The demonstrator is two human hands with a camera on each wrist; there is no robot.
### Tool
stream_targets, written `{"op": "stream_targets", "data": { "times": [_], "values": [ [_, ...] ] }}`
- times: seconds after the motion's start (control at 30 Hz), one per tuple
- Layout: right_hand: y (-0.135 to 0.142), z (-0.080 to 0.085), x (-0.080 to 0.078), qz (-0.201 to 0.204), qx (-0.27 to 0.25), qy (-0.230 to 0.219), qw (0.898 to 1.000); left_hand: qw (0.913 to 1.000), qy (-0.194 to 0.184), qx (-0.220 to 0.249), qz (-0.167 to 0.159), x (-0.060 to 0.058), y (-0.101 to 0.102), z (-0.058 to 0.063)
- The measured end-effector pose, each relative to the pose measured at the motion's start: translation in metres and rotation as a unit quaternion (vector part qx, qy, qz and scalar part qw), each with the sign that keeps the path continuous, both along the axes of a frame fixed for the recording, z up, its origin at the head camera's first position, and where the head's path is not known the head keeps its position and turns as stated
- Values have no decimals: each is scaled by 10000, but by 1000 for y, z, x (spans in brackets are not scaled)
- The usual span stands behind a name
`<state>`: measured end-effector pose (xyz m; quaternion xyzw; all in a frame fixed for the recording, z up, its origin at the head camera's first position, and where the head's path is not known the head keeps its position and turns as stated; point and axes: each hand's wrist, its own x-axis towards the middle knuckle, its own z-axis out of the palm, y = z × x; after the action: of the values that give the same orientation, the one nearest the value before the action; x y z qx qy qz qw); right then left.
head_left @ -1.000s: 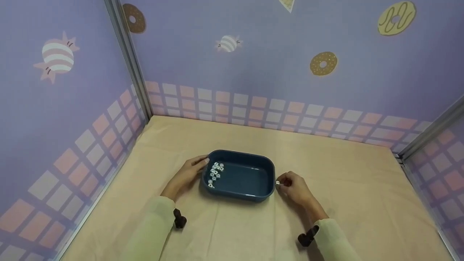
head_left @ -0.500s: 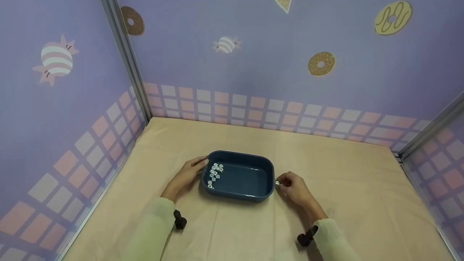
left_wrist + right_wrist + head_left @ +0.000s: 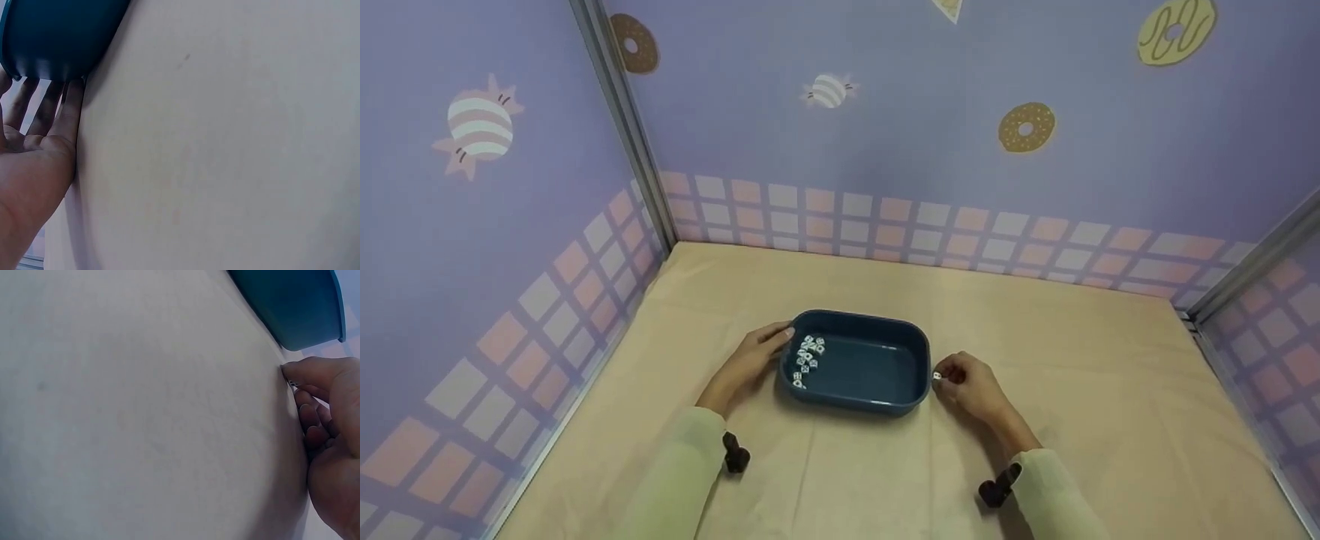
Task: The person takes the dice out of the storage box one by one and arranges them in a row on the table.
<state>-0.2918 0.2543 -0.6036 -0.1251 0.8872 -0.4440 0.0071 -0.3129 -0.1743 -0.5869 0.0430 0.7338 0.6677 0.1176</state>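
A deep blue rectangular dish (image 3: pixel 877 409) with rounded corners stands on the cloth. Several white dice (image 3: pixel 808 356) with dark pips lie in it, gathered along its left end. At that end my left hand (image 3: pixel 748 365) holds the dish, thumb over the rim; in the left wrist view its fairly straight fingers (image 3: pixel 70 115) meet the outer wall. Just outside the right end, my right hand (image 3: pixel 971 386) pinches a single white die (image 3: pixel 937 376) between thumb and forefinger. The right wrist view shows this hand low against the cloth, thumb (image 3: pixel 315 371) mostly covering the die.
A pale yellow cloth (image 3: pixel 1072 390) covers the table. Purple walls (image 3: pixel 915 112) with printed sweets and doughnuts enclose it at the back and both sides, joined by metal posts (image 3: pixel 626 127). A dark wrist device (image 3: pixel 996 491) sits on each arm.
The hands, dish and dice keep their places relative to each other. Only a slight shift of the whole head view shows.
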Motion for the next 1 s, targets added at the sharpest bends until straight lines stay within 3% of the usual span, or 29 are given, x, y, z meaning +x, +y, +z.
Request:
{"op": "stream_targets", "data": {
  "times": [0.2, 0.43, 0.77, 0.87, 1.0],
  "values": [
    [0, -2, 0, -22, -30, -38, 10000, 9999, -99, 86, -13, -1, 0, 0],
    [1, -1, -2, 5, -283, -171, 9995, 9999, 125, -41, 26, -2, 3, 0],
    [5, 7, -5, -318, -1238, -401, 9910, 9949, 222, -918, 341, 2, 15, 23],
    [-2, 16, -7, -688, -1293, -182, 9890, 9948, 46, -920, 430, 5, 15, 28],
    [-22, 34, -9, -1161, -1267, 549, 9836, 9962, -209, -725, 427, 6, 13, 30]
  ]
}}
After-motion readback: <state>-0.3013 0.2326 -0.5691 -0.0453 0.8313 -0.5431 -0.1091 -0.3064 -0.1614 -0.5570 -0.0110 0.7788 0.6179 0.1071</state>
